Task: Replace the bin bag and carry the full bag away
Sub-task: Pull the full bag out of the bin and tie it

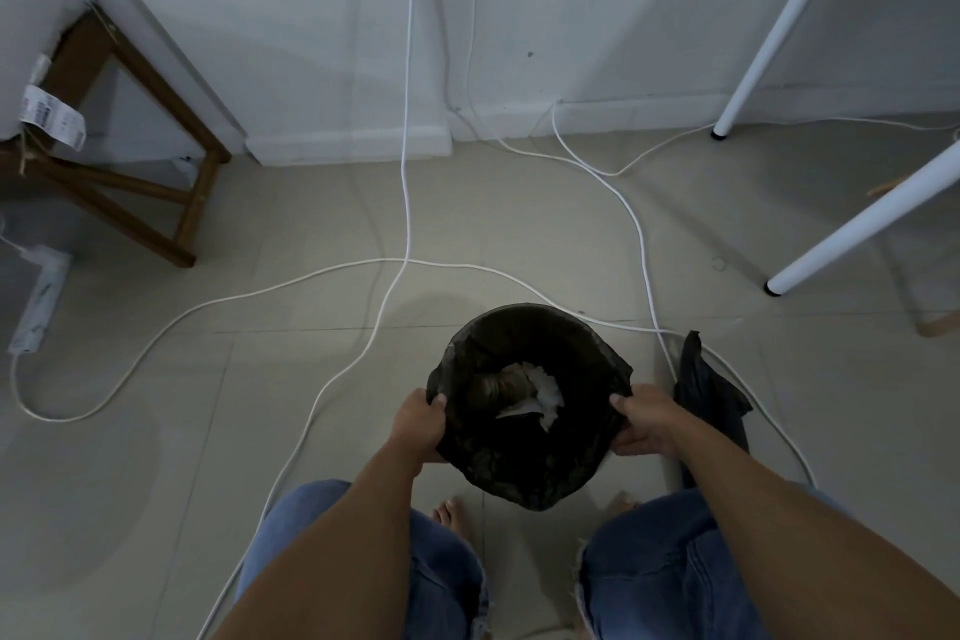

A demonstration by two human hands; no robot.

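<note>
black plastic bin bag (530, 457), its mouth wide open and round, seen from straight above on a pale tiled floor (156, 431). it sits low in the view, slightly right of centre, just in front of the person's knees. inside lie crumpled white paper (548, 392) and something brownish beside it, too dark to identify. the plastic hides whatever it lines, so it cannot be told whether a bin stands under it.

the left hand (418, 424) holds the bag's left edge, its grip pinching the plastic, thumb over the rim and fingers curled underneath. the right hand (647, 424) holds the right edge the same way, grip pinching the plastic with the thumb on top. both forearms are bare.

just beside the bag on its right, a second black bag (711, 390) lies crumpled on the floor, partly behind the right forearm. blue jeans (447, 582) cover both knees, and bare toes (452, 509) show between them, near the bag's lower edge.

several white cables (407, 261) trail across the floor; one runs down the wall and others pass behind the bag. at far left a white power strip (39, 301) lies on the floor near a dark wooden stool (200, 208) with a paper tag (54, 117) tied to it. at upper right two white table legs (782, 26) slant down to the floor. a white wall (311, 16) with a skirting board closes the back.
</note>
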